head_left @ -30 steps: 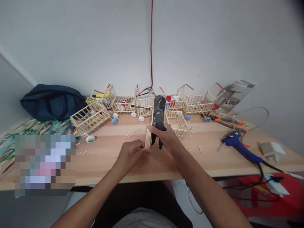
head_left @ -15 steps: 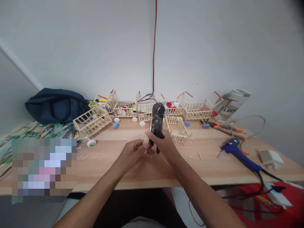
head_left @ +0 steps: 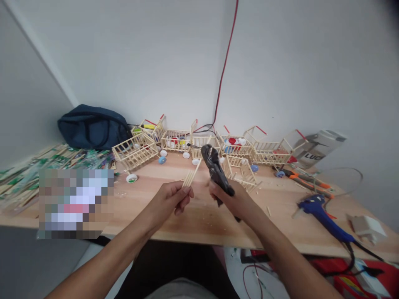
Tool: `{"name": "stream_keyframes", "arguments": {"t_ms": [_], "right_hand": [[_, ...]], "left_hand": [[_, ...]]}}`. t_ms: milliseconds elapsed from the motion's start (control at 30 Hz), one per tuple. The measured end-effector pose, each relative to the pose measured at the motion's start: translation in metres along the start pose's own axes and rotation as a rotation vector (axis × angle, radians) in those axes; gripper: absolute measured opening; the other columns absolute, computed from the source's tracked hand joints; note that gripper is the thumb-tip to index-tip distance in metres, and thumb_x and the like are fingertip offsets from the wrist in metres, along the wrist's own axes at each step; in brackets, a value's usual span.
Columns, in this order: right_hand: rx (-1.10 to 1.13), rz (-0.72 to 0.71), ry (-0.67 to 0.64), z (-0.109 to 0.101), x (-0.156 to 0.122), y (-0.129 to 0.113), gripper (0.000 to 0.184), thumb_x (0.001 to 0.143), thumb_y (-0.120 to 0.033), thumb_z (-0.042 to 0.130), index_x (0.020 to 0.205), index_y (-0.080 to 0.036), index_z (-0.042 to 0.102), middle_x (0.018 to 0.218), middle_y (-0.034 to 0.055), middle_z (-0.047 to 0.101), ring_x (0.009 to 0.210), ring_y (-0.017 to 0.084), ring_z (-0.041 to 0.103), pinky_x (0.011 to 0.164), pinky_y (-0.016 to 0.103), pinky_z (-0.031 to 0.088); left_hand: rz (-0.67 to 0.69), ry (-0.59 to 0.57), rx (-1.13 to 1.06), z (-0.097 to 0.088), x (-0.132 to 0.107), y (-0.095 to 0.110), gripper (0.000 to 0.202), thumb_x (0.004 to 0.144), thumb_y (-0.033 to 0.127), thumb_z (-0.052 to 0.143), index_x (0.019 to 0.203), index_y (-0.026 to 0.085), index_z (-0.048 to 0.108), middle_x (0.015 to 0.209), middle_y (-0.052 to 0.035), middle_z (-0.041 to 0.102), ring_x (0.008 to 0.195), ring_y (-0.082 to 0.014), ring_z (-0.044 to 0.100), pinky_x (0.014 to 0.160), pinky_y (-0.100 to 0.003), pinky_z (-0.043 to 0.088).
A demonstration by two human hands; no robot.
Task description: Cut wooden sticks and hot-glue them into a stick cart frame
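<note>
Wooden, slender sticks [head_left: 188,178] in the left hand [head_left: 171,199]

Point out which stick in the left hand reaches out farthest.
The rightmost stick of the bundle in the left hand, on the side toward the black tool: its tip extends well past the others' ends.

The left hand [head_left: 171,198] pinches sticks [head_left: 188,179]; the right hand [head_left: 235,197] grips a black tool [head_left: 215,168] beside them. Behind, carts [head_left: 136,153] sit along the bench [head_left: 143,187].
</note>
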State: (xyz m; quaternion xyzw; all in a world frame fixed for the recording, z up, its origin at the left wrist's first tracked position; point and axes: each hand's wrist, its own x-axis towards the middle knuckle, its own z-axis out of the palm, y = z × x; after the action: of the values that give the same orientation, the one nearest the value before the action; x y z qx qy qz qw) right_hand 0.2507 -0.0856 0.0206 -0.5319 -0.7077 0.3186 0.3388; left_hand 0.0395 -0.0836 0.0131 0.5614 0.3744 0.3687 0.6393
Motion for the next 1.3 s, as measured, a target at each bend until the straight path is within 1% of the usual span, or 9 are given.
{"name": "stream_keyframes", "arguments": {"t_ms": [100,167,300,400,567,667,800,1167,1300], "right_hand": [[-0.075,-0.008,-0.151,-0.022,-0.021,0.002,0.048,0.093,-0.061,0.038,0.076,-0.02,0.055,0.072,0.0031,0.057,0.069,0.017,0.052,0.065,0.031,0.042],[-0.062,0.052,-0.254,-0.032,-0.031,0.003,0.054,0.093,-0.066,0.035,0.084,-0.019,0.06,0.075,0.0041,0.058,0.071,0.017,0.053,0.066,0.03,0.043],[0.007,0.186,-0.409,-0.038,-0.036,0.003,0.066,0.09,-0.073,0.031,0.103,-0.016,0.064,0.082,0.0058,0.06,0.072,0.017,0.053,0.064,0.029,0.044],[0.048,0.218,-0.472,-0.036,-0.031,0.003,0.071,0.09,-0.074,0.028,0.108,-0.015,0.063,0.086,0.0064,0.06,0.072,0.016,0.053,0.064,0.028,0.044],[0.03,0.182,-0.484,-0.031,-0.025,-0.001,0.069,0.09,-0.074,0.029,0.094,-0.016,0.065,0.085,0.0057,0.06,0.072,0.015,0.053,0.066,0.028,0.044],[0.033,0.163,-0.466,-0.026,-0.023,-0.004,0.07,0.09,-0.073,0.029,0.097,-0.014,0.065,0.078,0.0046,0.059,0.07,0.015,0.054,0.065,0.027,0.044],[0.049,0.179,-0.45,-0.021,-0.024,-0.005,0.07,0.09,-0.073,0.031,0.102,-0.013,0.065,0.068,0.0016,0.055,0.061,0.013,0.052,0.055,0.025,0.04],[-0.081,0.152,-0.363,-0.019,-0.026,-0.01,0.064,0.091,-0.071,0.033,0.086,-0.016,0.067,0.059,-0.0018,0.049,0.051,0.01,0.045,0.05,0.024,0.035],[-0.125,0.158,-0.35,-0.02,-0.024,-0.011,0.062,0.091,-0.07,0.035,0.082,-0.017,0.066,0.06,0.0003,0.055,0.051,0.011,0.047,0.049,0.023,0.034]], "left_hand": [[-0.013,-0.009,-0.057,-0.007,-0.008,0.004,0.041,0.082,0.053,0.063,0.078,0.012,0.058,0.053,0.0066,0.043,0.042,-0.0042,0.037,0.043,-0.019,0.026],[-0.029,-0.032,-0.104,-0.008,-0.012,0.005,0.041,0.082,0.052,0.065,0.078,0.012,0.058,0.052,0.0065,0.044,0.042,-0.004,0.037,0.043,-0.018,0.026],[-0.088,-0.101,-0.16,-0.004,-0.016,0.005,0.038,0.082,0.049,0.066,0.079,0.012,0.06,0.052,0.0057,0.046,0.042,-0.004,0.039,0.043,-0.018,0.028],[-0.125,-0.172,-0.209,-0.002,-0.016,0.005,0.037,0.08,0.049,0.069,0.081,0.012,0.061,0.052,0.0067,0.046,0.039,-0.0031,0.038,0.043,-0.018,0.028],[-0.144,-0.196,-0.22,-0.002,-0.014,-0.001,0.036,0.081,0.047,0.068,0.082,0.012,0.062,0.052,0.0069,0.046,0.037,-0.0026,0.038,0.041,-0.018,0.026],[-0.145,-0.201,-0.209,-0.002,-0.013,-0.005,0.036,0.081,0.048,0.067,0.082,0.012,0.062,0.052,0.0066,0.047,0.037,-0.0029,0.038,0.041,-0.018,0.026],[-0.148,-0.198,-0.19,-0.001,-0.013,-0.006,0.037,0.081,0.049,0.067,0.082,0.012,0.062,0.052,0.0064,0.048,0.037,-0.0028,0.037,0.041,-0.018,0.026],[-0.132,-0.163,-0.095,-0.001,-0.013,-0.004,0.043,0.078,0.054,0.066,0.082,0.012,0.063,0.051,0.0065,0.047,0.036,-0.0032,0.036,0.04,-0.018,0.025],[-0.093,-0.115,0.004,-0.001,-0.011,-0.007,0.042,0.078,0.054,0.064,0.081,0.012,0.063,0.049,0.0067,0.045,0.036,-0.0043,0.035,0.04,-0.019,0.026]]}}
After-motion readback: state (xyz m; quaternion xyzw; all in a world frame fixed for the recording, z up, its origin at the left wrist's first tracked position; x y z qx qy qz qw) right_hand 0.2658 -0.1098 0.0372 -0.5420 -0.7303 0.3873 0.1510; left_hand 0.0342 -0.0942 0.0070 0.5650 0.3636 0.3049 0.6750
